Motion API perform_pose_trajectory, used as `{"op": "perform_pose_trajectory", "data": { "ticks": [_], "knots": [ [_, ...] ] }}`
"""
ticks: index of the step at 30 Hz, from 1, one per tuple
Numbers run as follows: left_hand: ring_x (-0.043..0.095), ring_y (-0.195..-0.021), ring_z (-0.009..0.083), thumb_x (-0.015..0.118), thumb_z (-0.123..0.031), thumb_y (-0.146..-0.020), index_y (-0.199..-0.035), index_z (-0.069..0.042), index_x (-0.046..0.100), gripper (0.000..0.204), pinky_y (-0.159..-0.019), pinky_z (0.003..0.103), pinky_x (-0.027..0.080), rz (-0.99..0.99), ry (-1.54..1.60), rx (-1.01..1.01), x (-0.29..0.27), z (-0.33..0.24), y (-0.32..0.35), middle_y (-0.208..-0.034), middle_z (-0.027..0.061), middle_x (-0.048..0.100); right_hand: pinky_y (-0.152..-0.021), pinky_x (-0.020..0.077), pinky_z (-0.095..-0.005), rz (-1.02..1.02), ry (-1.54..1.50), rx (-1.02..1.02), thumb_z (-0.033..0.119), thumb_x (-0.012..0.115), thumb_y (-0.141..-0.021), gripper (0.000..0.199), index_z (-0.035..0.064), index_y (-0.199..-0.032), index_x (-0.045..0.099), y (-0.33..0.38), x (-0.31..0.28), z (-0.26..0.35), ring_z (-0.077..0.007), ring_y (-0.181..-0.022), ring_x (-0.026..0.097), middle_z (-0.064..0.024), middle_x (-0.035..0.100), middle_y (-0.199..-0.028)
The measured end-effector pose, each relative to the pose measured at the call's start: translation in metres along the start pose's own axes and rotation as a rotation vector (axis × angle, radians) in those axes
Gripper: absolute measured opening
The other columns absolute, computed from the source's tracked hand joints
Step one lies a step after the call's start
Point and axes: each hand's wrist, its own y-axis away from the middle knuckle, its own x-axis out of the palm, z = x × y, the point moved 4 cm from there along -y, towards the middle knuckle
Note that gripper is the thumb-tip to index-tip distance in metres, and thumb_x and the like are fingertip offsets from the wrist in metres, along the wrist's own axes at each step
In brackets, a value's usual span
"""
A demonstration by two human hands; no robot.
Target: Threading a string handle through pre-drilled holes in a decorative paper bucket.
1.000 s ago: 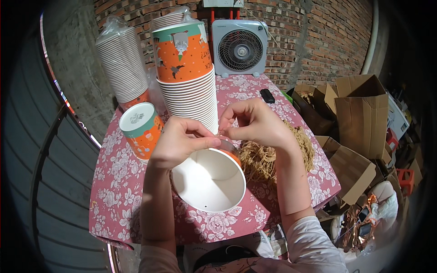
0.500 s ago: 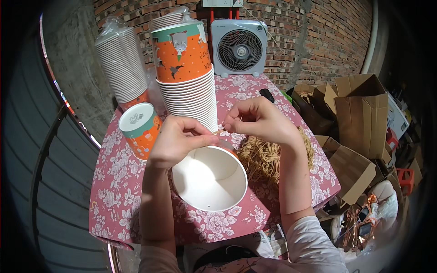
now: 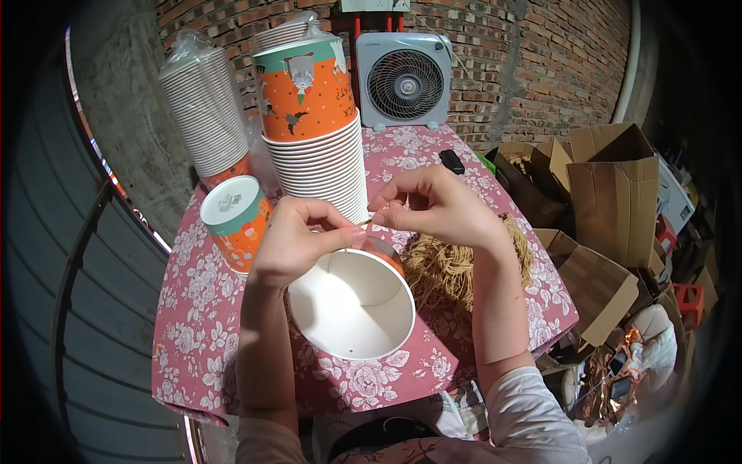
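Observation:
A white-lined paper bucket [image 3: 363,317] with an orange outside lies tilted on the table, its mouth toward me. A small hole shows in the near part of its rim. My left hand [image 3: 305,241] is closed in a pinch at the far rim, and a short bit of tan cord shows below its fingertips against the white wall. My right hand [image 3: 425,207] pinches the cord just right of the left fingertips, the two hands almost touching. Beneath my right wrist lies a heap of tan cords [image 3: 440,271]. The fingers hide most of the held cord.
A tall stack of orange-and-green buckets [image 3: 313,139] rises behind my hands. Left of it stand a bagged stack [image 3: 205,116] and one upside-down bucket [image 3: 232,216]. A box fan [image 3: 406,81] and a small black object [image 3: 451,162] are farther back. Cardboard boxes [image 3: 614,201] crowd the right side.
My right hand has moved left, closing the gap to the left fingertips. The left hand has risen slightly off the bucket's rim, and a bit of cord now shows there.

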Motion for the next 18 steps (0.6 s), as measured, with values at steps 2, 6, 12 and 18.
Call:
{"op": "perform_pose_trajectory", "data": {
  "ticks": [2, 6, 12, 18],
  "knots": [
    [0.069, -0.074, 0.0094, 0.080, -0.004, -0.085, -0.087, 0.006, 0.075, 0.011, -0.068, 0.023, 0.055, -0.005, -0.011, 0.005, -0.0005, -0.0013, 0.0005, -0.082, 0.0090, 0.075, -0.062, 0.0454, -0.0196, 0.018, 0.006, -0.012, 0.008, 0.073, -0.090, 0.013, -0.0036, -0.097, 0.073, -0.0020, 0.0027, -0.0008, -0.0010, -0.075, 0.058, 0.0009, 0.071, -0.083],
    [0.068, -0.073, 0.0085, 0.080, -0.005, -0.085, -0.087, 0.005, 0.075, 0.012, -0.066, 0.023, 0.053, -0.017, -0.009, 0.006, 0.0002, -0.0014, 0.0002, -0.080, 0.0079, 0.075, -0.060, 0.0426, -0.0196, 0.005, 0.029, 0.008, 0.006, 0.072, -0.089, 0.010, -0.0030, -0.091, 0.073, -0.0029, 0.0057, 0.0018, 0.0001, -0.071, 0.053, 0.0036, 0.066, -0.077],
    [0.067, -0.073, 0.0080, 0.080, -0.005, -0.085, -0.084, 0.004, 0.075, 0.011, -0.066, 0.023, 0.052, 0.019, 0.015, -0.043, 0.0012, -0.0006, -0.0002, -0.079, 0.0072, 0.074, -0.059, 0.0429, -0.0204, -0.013, 0.067, 0.017, 0.003, 0.069, -0.082, 0.006, -0.0025, -0.084, 0.067, -0.0037, 0.0065, -0.0020, -0.0006, -0.070, 0.052, 0.0048, 0.062, -0.074],
    [0.064, -0.072, 0.0082, 0.080, -0.004, -0.083, -0.081, 0.002, 0.073, 0.009, -0.068, 0.025, 0.051, 0.052, -0.034, 0.006, 0.0018, 0.0014, -0.0018, -0.077, 0.0055, 0.072, -0.061, 0.0443, -0.0210, 0.043, 0.121, 0.024, 0.002, 0.068, -0.079, 0.007, -0.0025, -0.085, 0.066, -0.0029, 0.0045, -0.0019, -0.0015, -0.071, 0.053, 0.0038, 0.061, -0.074]
  ]
}}
